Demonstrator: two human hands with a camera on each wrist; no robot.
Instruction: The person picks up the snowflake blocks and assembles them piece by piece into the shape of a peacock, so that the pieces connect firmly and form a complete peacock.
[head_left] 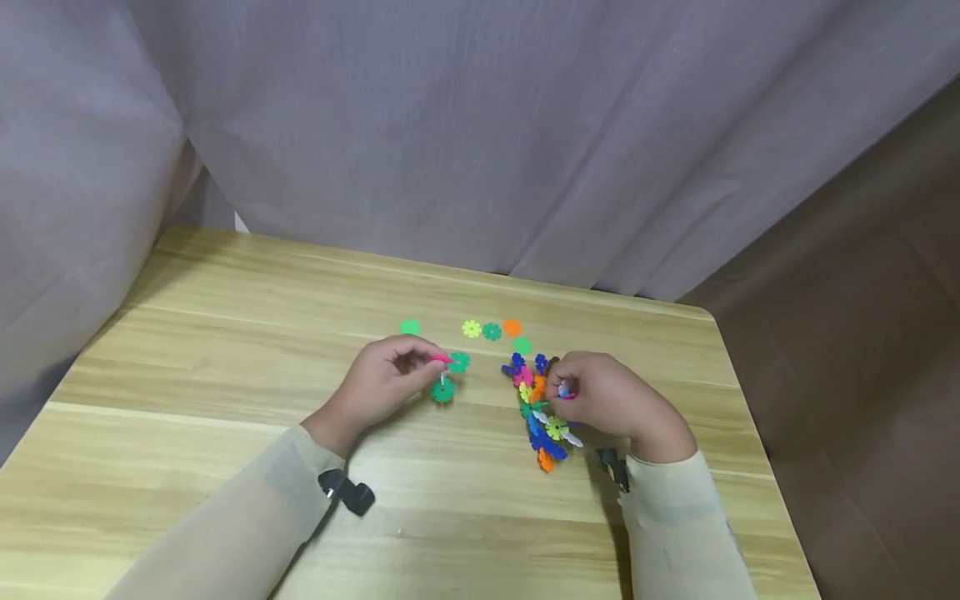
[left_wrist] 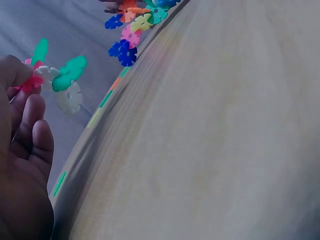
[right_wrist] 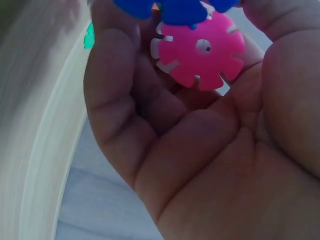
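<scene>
Head view has a person in sheer beige sleeves at a light wooden table (head_left: 225, 350), both hands busy with those flat plastic snowflake-shaped building discs.

Left hand (head_left: 378, 385) has its fingertips curled in a pinch on a small cluster of joined discs (head_left: 448, 375). From the head view that's one pink, one white and two green ones, the lower green disc hanging just above the tabletop. Left wrist view shows the same little cluster (left_wrist: 55, 80) at the thumb and fingertips: pink, white and green pieces slotted together, held out in front of the palm.

Right hand (head_left: 603, 400) is curled round the upper end of a long multicoloured chain of joined discs (head_left: 540, 412), which runs from near the fingers back toward the person and rests on the table. Blue, pink, orange, yellow, green and white pieces are in it; too tangled for a proper count. Right wrist view is super close: one pink slotted disc (right_wrist: 199, 50) sits between thumb and fingers, with blue discs (right_wrist: 175, 9) clipped on just above it.

Five loose discs lie flat beyond the hands: a lone green disc (head_left: 409, 327) off to the left, then a row of a yellow disc (head_left: 471, 329), a dark green disc (head_left: 492, 332) and an orange disc (head_left: 512, 327), plus another green disc (head_left: 522, 345) just below the orange one.
</scene>
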